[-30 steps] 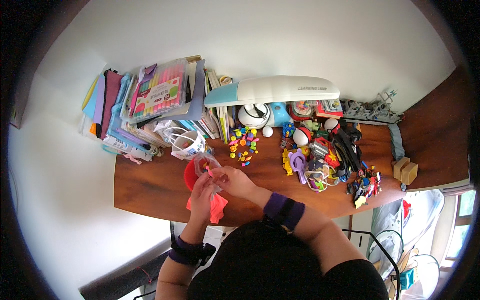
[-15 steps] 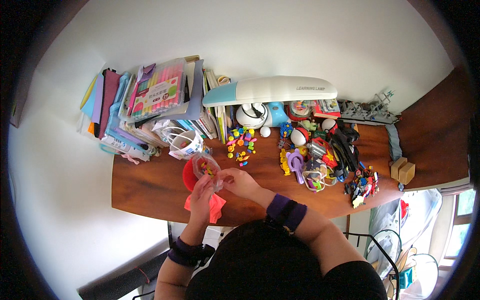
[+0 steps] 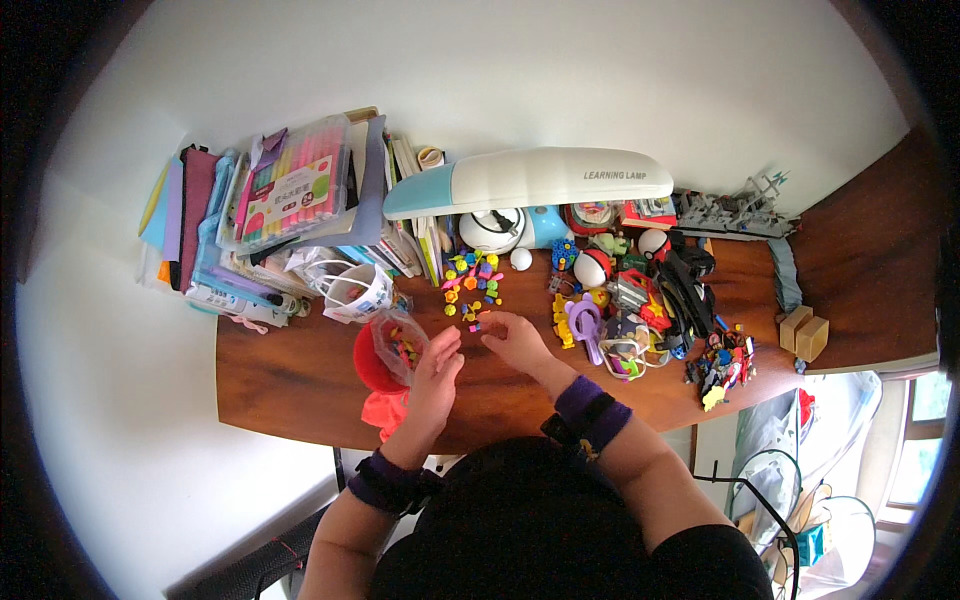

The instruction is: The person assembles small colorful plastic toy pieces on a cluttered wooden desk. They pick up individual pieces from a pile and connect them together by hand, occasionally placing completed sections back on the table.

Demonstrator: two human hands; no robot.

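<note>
A clear plastic bag [image 3: 398, 338] with small colourful pieces inside sits in the mouth of a red bucket [image 3: 372, 366]. Right beside the bag, my left hand [image 3: 434, 385] is open, its fingers stretched out and nothing visible in them. My right hand [image 3: 520, 348] reaches over the desk with its fingers apart. Its fingertips are close to a small pink and blue piece at the near end of a scatter of little bright toy pieces [image 3: 470, 283]; whether they touch it is too small to tell. A coral-coloured cloth or bag [image 3: 383, 410] lies at the bucket's near side.
A white paper-like bucket [image 3: 358, 295] stands behind the red one. Books and a marker case [image 3: 292, 190] fill the back left. A long desk lamp [image 3: 540, 180] spans the back. Mixed toys [image 3: 640, 300] and a brick pile [image 3: 722, 372] lie right, near two wooden blocks [image 3: 803, 332].
My right hand has left the bag and moved right to the scattered pieces. My left hand has shifted right, off the front of the bag. The view has moved slightly.
</note>
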